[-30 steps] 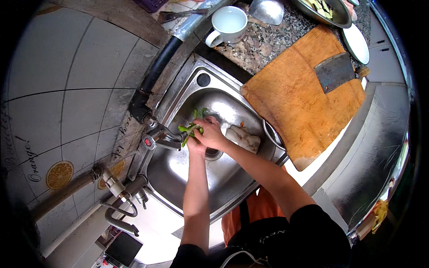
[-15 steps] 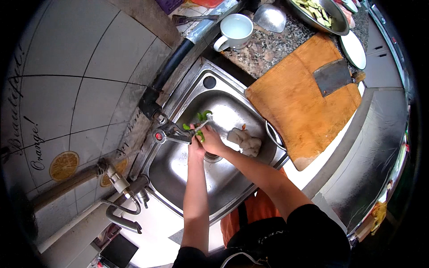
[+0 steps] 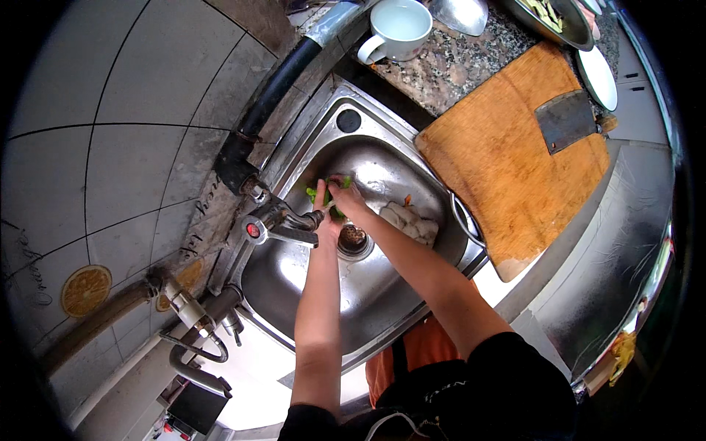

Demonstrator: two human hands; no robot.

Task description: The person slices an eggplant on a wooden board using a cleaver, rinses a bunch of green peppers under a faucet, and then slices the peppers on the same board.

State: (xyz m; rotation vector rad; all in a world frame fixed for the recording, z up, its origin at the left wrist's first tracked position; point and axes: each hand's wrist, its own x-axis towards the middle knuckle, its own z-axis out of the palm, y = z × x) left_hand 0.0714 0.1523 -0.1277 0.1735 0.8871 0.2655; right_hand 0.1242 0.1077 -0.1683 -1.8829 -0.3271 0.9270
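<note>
Both hands are together inside a stainless steel sink (image 3: 294,312), just beyond the tap spout. My left hand (image 3: 324,212) is closed around some green vegetable pieces (image 3: 312,194), whose exact kind is hard to make out. From the right, my right hand (image 3: 348,200) presses onto the same green pieces, its fingers curled over them. Bits of green poke out between and beside the fingers. A single-lever tap (image 3: 283,225) reaches over the sink next to my left wrist. Below the hands is the round drain (image 3: 354,239), with brownish scraps in it. A crumpled greyish cloth (image 3: 412,223) lies right of my right hand.
A wooden cutting board (image 3: 507,154) with a cleaver (image 3: 565,121) on it overlaps the sink's right side. Farther back are a white mug (image 3: 399,31), a metal scoop (image 3: 460,13), a bowl of sliced vegetable (image 3: 577,33) and a white plate (image 3: 597,79). A thick black pipe (image 3: 271,103) runs along the tiled wall.
The view has shifted slightly. Both hands have drawn closer together over the green pieces, covering more of them. The water stream seen before from the tap is no longer plainly visible.
</note>
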